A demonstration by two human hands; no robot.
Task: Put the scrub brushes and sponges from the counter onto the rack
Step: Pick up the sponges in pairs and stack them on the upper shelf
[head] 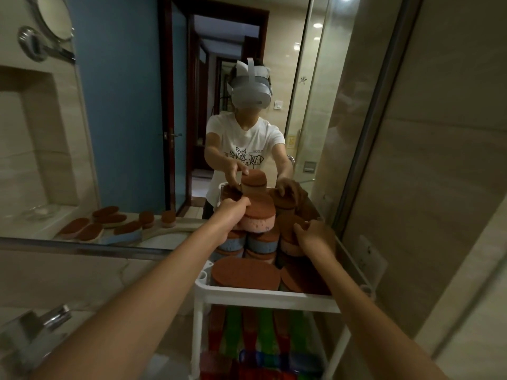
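Observation:
A white rack [263, 296] stands against the mirror, its top shelf piled with brown-topped sponges in pink and blue. My left hand [233, 211] grips a pink sponge with a brown scouring top [259, 216] at the top of the pile. My right hand [312, 235] rests with curled fingers on another pink sponge [289, 239] at the right of the pile. A large brown-topped sponge [245, 272] lies at the shelf's front. Scrub brushes in red, green and blue [252, 338] fill the lower shelf.
The mirror [123, 119] reflects a person in a headset and more sponges lying on the counter. A chrome tap [52, 319] sits at lower left. A chrome rail [82, 248] runs under the mirror. A tiled wall [439, 187] closes the right side.

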